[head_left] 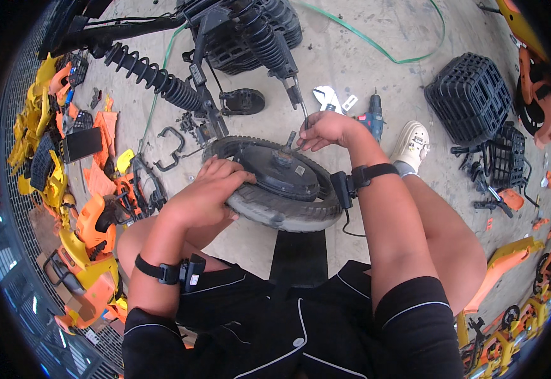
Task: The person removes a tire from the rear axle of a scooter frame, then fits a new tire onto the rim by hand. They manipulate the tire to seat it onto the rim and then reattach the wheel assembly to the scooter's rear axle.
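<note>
Resting across the person's lap, the small wheel [275, 189] lay nearly flat, its grey tyre around a dark hub motor with a stub axle standing up at the centre. The left hand [209, 189] lay curled over the tyre's near-left edge, fingers [228, 175] closed down onto the rubber and the rim beneath them. The right hand [329, 129] was closed around a thin tool [304, 115] whose shaft ran up beyond the fingertips toward the coil shock absorber [266, 38] above; its tip sat just past the axle, though whether it touched the axle could not be told.

Judging by the solid hub, the wheel was probably heavy for its size and quite stiff; the rubber tread should give a sure, non-slip hold, so the tyre's rim (where the left fingers already sat) looked the better place to grip, not the smooth hub face. A cable trailing from under the wheel, below the right wrist, looked like the one part that could snag.

Well beyond the right fingers a black plastic basket [471, 95] lay on the concrete floor [383, 31]; nothing could be seen inside it. A second one [509, 155] lay tipped beside it, contents hidden. Just past the right knuckles were a wrench [327, 96] and a cordless drill [373, 117]. Far left of the left fingers, orange and yellow plastic covers [92, 215] were heaped loose.
</note>
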Demonstrator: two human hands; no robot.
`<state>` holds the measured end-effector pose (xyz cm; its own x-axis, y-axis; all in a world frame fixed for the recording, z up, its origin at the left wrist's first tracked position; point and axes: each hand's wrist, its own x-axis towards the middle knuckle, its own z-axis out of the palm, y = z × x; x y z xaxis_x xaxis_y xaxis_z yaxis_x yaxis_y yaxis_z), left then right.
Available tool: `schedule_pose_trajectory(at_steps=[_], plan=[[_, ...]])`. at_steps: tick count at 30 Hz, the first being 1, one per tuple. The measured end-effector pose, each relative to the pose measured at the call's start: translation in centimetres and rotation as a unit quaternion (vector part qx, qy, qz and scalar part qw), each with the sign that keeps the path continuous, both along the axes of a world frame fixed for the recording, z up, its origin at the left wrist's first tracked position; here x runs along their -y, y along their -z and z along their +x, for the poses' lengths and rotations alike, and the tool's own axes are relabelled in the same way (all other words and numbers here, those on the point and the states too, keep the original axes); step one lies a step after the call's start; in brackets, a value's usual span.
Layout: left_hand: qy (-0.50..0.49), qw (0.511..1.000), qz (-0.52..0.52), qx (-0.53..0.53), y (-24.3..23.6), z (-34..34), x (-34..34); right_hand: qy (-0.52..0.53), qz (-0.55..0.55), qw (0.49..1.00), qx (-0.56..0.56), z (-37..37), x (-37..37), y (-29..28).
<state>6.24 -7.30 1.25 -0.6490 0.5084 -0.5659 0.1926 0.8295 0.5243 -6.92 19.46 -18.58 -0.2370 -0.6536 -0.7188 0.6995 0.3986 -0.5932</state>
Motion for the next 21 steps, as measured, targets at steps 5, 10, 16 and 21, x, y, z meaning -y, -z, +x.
schedule_pose_trajectory(at_steps=[5,10,16,21], plan=[[-0.005,1.0,0.02,-0.005,-0.2,-0.4,0.1,-0.025,0.144,0.966,-0.215,2.3,1.5,6.1],[-0.009,1.0,0.023,-0.014,0.2,-0.1,0.5,-0.027,0.124,0.988,-0.083,0.0,2.1,2.8],[-0.022,0.999,0.037,-0.011,0.3,0.0,1.2,0.112,0.007,0.992,0.051,2.1,-1.5,2.9],[-0.022,0.999,0.041,-0.02,0.3,-0.7,0.5,0.095,0.327,0.932,-0.123,6.8,-9.9,16.1]])
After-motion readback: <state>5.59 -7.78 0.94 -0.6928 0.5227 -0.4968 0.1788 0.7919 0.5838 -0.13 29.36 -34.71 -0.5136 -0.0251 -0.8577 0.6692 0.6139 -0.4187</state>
